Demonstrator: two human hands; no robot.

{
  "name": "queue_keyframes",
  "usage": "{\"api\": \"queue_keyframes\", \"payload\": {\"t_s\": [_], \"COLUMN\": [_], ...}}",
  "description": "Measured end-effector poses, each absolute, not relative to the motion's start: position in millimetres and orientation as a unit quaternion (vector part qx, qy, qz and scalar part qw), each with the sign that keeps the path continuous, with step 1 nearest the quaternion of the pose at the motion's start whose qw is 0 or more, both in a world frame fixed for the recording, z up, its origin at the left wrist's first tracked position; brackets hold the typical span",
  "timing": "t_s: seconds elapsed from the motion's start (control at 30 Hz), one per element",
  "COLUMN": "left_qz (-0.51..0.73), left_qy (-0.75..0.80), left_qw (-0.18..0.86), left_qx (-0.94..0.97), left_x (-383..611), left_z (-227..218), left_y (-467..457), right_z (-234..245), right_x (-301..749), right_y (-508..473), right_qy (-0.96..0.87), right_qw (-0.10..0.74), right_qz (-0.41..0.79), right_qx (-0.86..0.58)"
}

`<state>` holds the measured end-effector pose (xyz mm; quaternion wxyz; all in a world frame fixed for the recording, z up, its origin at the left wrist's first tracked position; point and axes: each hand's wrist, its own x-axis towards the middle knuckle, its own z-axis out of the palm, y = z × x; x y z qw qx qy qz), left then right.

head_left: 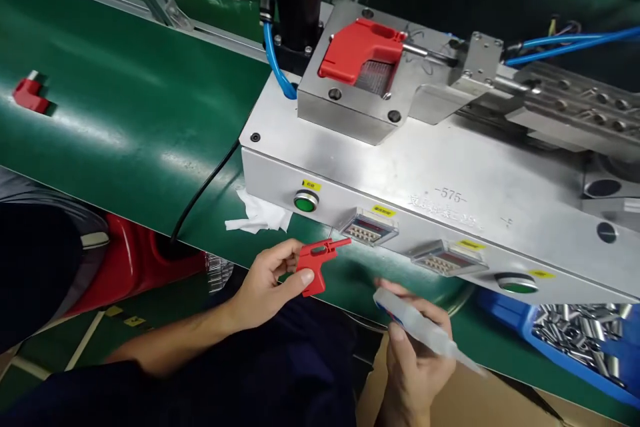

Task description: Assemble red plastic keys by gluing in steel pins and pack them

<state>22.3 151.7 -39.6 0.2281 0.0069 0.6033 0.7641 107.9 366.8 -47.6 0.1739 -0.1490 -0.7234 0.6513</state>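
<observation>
My left hand pinches a red plastic gun-shaped part by its grip, its thin nose pointing right. In my right hand is a translucent squeeze bottle, tilted so its narrow tip points down and to the right. Both hands are in front of the metal machine, apart from each other. A larger red plastic housing lies in the metal fixture block on top of the machine, with a metal rod meeting its right end.
Green buttons and counters line the machine's front. A white cloth lies by its left corner. A blue bin of metal sleeves stands right. Another red part lies far left, near a seated person.
</observation>
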Motion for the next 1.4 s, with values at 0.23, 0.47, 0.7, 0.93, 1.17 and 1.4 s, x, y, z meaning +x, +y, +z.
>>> {"api": "queue_keyframes", "payload": {"t_s": [0.23, 0.47, 0.7, 0.93, 1.17, 1.4], "left_qz": [0.758, 0.747, 0.73, 0.71, 0.696, 0.701], "left_qy": [0.62, 0.64, 0.656, 0.678, 0.692, 0.687], "left_qw": [0.196, 0.166, 0.171, 0.165, 0.169, 0.17], "left_qx": [0.058, 0.065, 0.081, 0.092, 0.092, 0.091], "left_x": [25, 24, 27, 29, 30, 31], "left_z": [-29, -25, -23, -24, -26, -24], "left_y": [145, 138, 140, 140, 139, 140], "right_z": [-29, -30, -29, -31, -31, -32], "right_x": [84, 80, 81, 83, 82, 86], "right_y": [347, 339, 339, 341, 341, 342], "right_qy": [-0.652, -0.731, -0.773, -0.774, -0.773, -0.766], "right_qw": [0.145, 0.286, 0.327, 0.336, 0.342, 0.337], "right_qz": [0.726, 0.602, 0.527, 0.522, 0.521, 0.53], "right_qx": [-0.164, -0.145, -0.13, -0.124, -0.118, -0.136]}}
